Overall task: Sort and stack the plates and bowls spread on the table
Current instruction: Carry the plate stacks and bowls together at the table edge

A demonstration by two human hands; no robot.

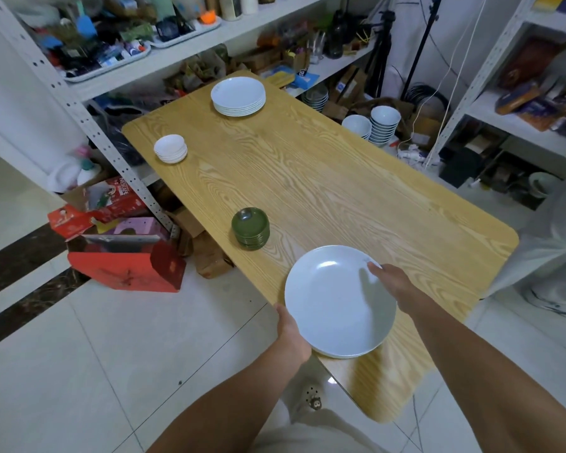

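Observation:
A large white plate is held over the near left corner of the wooden table. My left hand grips its near left rim and my right hand grips its right rim. A stack of small green dishes stands by the left edge, just beyond the plate. Farther along that edge sits a stack of small white dishes. A stack of white plates rests at the far end.
Cluttered metal shelves run along the far left, with red boxes on the floor beside the table. Stacks of white bowls stand on the floor past the table's right side. Another shelf unit is at the right.

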